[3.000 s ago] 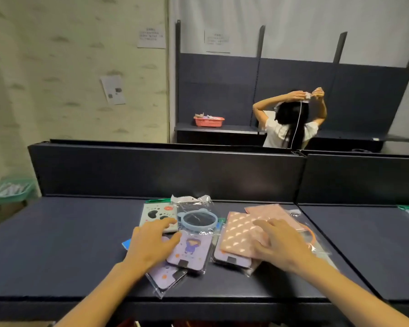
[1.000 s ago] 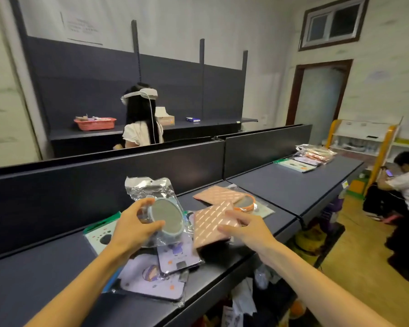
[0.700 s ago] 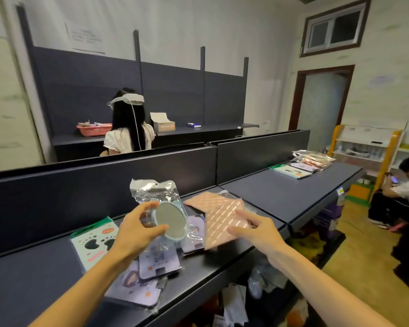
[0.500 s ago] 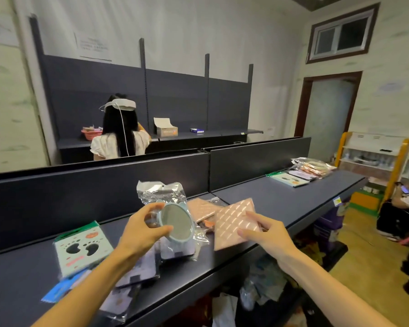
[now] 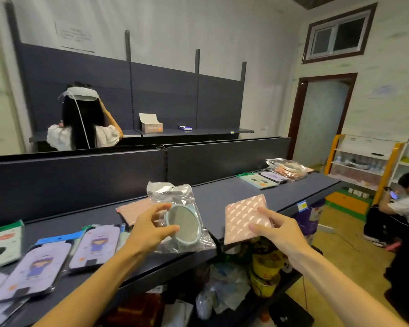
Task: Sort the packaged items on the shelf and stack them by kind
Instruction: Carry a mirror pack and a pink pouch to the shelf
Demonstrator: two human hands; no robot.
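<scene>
My left hand (image 5: 149, 230) grips a round blue-rimmed mirror in a clear bag (image 5: 183, 224), held just above the dark shelf (image 5: 217, 197). My right hand (image 5: 279, 230) pinches a pink quilted square packet (image 5: 244, 218) by its lower right edge, lifted over the shelf's front edge. Another pink packet (image 5: 132, 210) lies on the shelf behind my left hand. Several purple phone-case packets (image 5: 92, 246) and a green paw-print packet (image 5: 0, 244) lie at the left.
A sorted group of packets (image 5: 276, 173) sits at the shelf's far right end. A dark back panel (image 5: 80, 178) runs behind the shelf. One person stands beyond it at the back left (image 5: 83, 123); another crouches on the floor at the right (image 5: 397, 208). Bags and tubs lie under the shelf (image 5: 265, 267).
Both hands lifted the mirror and the pink packet off the pile and carried them rightward along the shelf; the phone cases and paw-print packet now lie to my left.
</scene>
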